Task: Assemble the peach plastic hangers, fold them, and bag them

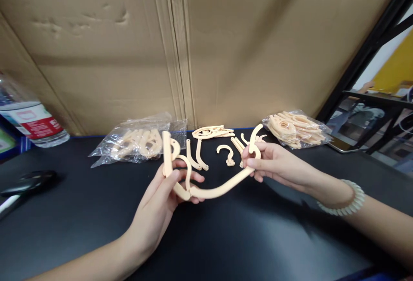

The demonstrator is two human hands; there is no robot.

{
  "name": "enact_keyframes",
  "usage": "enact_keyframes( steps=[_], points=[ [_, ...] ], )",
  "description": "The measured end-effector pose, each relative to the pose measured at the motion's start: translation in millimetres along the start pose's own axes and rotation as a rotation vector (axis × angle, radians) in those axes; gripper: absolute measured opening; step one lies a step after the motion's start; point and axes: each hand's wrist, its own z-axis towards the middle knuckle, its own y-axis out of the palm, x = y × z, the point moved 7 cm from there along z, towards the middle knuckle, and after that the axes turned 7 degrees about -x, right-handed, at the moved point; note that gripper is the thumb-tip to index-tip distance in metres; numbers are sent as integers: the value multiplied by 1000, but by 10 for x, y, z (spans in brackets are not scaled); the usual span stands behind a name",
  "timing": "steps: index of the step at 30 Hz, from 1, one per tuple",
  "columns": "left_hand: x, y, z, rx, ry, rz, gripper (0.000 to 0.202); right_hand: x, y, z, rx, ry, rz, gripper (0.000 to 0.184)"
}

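Note:
Between my hands, above the dark table, is a beige plastic folding clothes hanger (219, 191) made of jointed, curved pieces. My left hand (164, 190) grips its left side, thumb in front and fingers behind, around an upright bar and a curved piece. A long curved arm runs from there to my right hand (271, 160), whose thumb and fingers pinch its far end. A curved beige piece (254, 137) rises from that pinch; my fingers hide how it joins. Behind the hanger lie two loose hanger arms (195, 156) and a loose hook piece (229, 154).
Clear bags of hanger parts lie at back left (138, 143) and back right (297, 128). Between them sits a stack of flat beige pieces (213, 132). A bottle (32, 119) and black mouse (29, 183) are at left. Cardboard (226, 48) walls the back; a black frame (364, 57) stands right.

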Motion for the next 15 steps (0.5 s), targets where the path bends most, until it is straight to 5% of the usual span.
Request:
enact_keyframes(
  steps=[7, 15],
  points=[
    [-110, 190, -54, -422, -149, 290, 37, 97, 264, -28, -17, -60, 28, 18],
    [-103, 319, -25, -522, -298, 285, 38, 219, 373, -23, 18, -107, 104, 17]
  ],
)
